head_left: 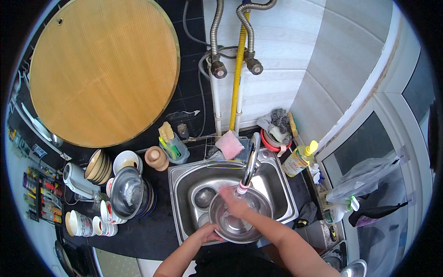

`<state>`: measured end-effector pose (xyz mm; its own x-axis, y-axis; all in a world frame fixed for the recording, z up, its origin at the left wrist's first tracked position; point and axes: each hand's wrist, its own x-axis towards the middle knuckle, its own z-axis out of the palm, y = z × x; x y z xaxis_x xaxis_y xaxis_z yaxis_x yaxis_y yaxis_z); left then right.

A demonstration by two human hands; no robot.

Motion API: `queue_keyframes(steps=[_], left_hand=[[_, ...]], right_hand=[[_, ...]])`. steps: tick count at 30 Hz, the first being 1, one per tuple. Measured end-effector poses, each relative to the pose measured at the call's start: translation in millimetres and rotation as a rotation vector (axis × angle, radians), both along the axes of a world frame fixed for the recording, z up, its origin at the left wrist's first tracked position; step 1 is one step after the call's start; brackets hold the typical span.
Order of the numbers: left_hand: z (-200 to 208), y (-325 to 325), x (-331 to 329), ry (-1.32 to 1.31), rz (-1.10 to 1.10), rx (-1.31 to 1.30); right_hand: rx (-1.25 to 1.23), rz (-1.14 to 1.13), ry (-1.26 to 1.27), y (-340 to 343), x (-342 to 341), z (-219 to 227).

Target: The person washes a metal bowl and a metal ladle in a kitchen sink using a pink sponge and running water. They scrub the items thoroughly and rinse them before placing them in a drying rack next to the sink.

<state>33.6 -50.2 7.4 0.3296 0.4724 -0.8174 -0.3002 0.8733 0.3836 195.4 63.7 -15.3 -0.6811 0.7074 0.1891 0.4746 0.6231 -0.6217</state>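
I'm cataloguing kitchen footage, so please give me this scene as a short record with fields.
Left grip: on the rim of a steel bowl
Right grip: blurred, over the bowl, near the tap's mouth
Bowl position: over the sink
Behind: pink cloth
Right side: yellow-capped bottle
Left counter: stacked bowls

In the surface [147, 235] sits the sink [185, 196], with a basin [264, 217] over its near half, under the tip of the faucet [252, 159]; the left hand [209, 233] is at the basin's near left rim, the right hand [234, 204] over its inside. Behind the sink stands a rack [245, 156] with a cloth [230, 146] on it; to the right stands a bottle [298, 161]; to the left, a utensil holder [178, 152], a jar [157, 159] and stacked bowls [98, 167], with the board [104, 69] behind them.
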Motion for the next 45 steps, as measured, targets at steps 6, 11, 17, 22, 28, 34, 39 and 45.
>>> queue_keyframes(steps=[6,11,17,22,28,34,39,45], left_hand=[[-31,7,-44,0.222,-0.073,0.091],[-76,25,-39,0.394,0.126,0.103],[-53,54,5,0.587,-0.167,0.294],[-97,55,13,0.916,-0.460,0.619],[-89,62,37,0.893,-0.368,0.668],[-65,71,39,0.364,-0.131,0.251],[14,36,44,0.162,0.024,0.057],[5,34,35,0.205,0.179,0.071]], right_hand=[[-0.419,-0.397,-0.434,24,86,-12],[-0.619,-0.369,-0.360,17,107,9],[-0.973,-0.550,-0.361,12,151,34],[-0.859,-0.614,-0.331,-10,151,62],[-0.510,-0.607,-0.492,-18,145,99],[-0.909,-0.849,-0.097,-26,175,64],[-1.276,-0.949,0.183,-42,150,20],[-0.777,-0.677,-0.412,-49,134,-31]])
